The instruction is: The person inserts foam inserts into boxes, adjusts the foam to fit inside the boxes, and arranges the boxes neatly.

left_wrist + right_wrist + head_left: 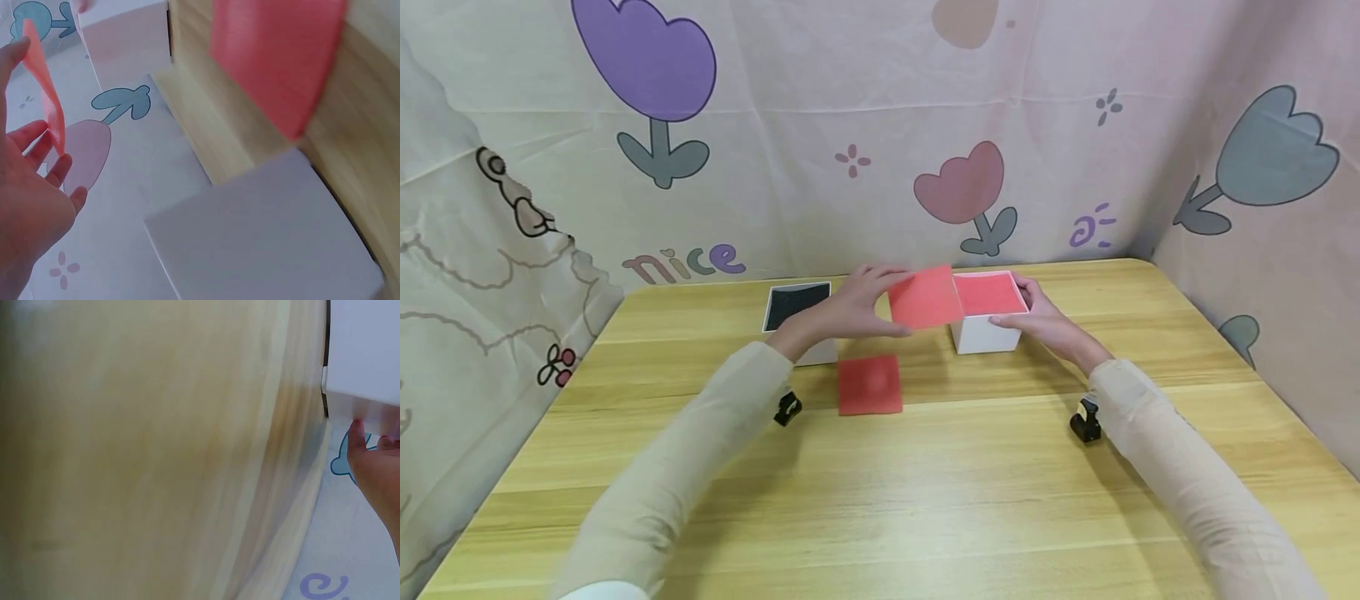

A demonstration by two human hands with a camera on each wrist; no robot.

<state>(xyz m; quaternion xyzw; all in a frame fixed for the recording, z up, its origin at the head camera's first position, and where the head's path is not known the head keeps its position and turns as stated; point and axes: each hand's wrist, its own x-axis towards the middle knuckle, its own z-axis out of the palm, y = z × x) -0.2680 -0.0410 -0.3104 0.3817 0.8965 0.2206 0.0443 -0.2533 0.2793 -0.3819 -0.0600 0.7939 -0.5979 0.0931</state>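
My left hand [853, 304] holds a thin coral-red square sheet [927, 298] between thumb and fingers, above the table. In the left wrist view that sheet [45, 87] bends slightly between the thumb and fingers. My right hand [1045, 321] grips the right side of a white open-topped box [987, 335], its thumb on the front. Inside the box lies coral-red material [988, 294]. Another red square [870, 386] lies flat on the table. Partly behind my left forearm stands a second white box [817, 353] with black material [792, 305] inside.
The wooden table [880, 500] meets a printed cloth backdrop [820, 83] at its back edge, with more cloth on both sides. A small black device [1086, 421] is at the right wrist, and another [787, 408] at the left.
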